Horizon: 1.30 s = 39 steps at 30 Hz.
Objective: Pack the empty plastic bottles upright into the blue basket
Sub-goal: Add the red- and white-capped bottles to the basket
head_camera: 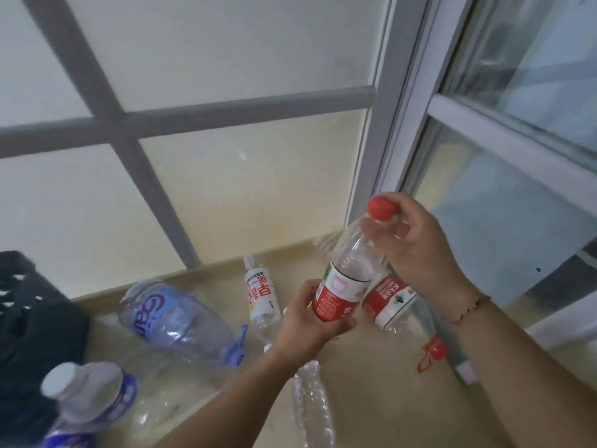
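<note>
Between my two hands is a clear bottle with a red label (342,286) and a red cap, tilted a little. My left hand (310,321) grips its lower end. My right hand (410,240) pinches the neck just under the cap. Other empty bottles lie on the floor: a large jug with a blue handle (174,318), a white-labelled bottle (261,294), a second red-labelled bottle (389,297) behind the held one, and a crumpled clear bottle (311,405). At the lower left stands a bottle with a white cap (93,396). No blue basket is visible.
A dark crate-like object (29,318) stands at the left edge. A wall with frosted panes and grey bars (155,176) runs behind the bottles. A white door frame (384,150) and glass door are at the right. A loose red cap ring (433,352) lies on the floor.
</note>
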Each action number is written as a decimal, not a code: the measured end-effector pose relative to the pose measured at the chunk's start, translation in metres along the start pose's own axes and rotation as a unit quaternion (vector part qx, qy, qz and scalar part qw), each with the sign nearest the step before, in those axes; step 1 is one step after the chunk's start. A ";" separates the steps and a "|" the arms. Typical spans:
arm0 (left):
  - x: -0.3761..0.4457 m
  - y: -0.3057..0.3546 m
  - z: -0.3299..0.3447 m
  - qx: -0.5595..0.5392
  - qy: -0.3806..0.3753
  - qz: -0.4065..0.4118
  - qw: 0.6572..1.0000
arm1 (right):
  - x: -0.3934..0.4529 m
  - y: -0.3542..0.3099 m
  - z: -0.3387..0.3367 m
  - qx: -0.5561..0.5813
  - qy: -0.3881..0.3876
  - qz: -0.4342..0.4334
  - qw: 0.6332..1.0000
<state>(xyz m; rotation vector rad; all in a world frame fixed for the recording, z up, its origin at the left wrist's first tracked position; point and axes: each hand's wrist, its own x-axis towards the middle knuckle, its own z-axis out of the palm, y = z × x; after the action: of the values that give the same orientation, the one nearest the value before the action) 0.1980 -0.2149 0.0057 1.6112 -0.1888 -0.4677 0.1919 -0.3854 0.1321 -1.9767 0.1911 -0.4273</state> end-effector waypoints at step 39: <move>-0.224 0.008 -0.541 -0.211 0.153 -0.282 0.923 | -0.127 -0.211 0.574 -0.085 -0.373 -0.183 0.906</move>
<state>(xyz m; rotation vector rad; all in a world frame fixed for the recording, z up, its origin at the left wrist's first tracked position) 0.2178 0.3664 0.0718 1.2698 0.5956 -0.6345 0.2805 0.2309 0.0766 -2.2098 -0.6568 0.1442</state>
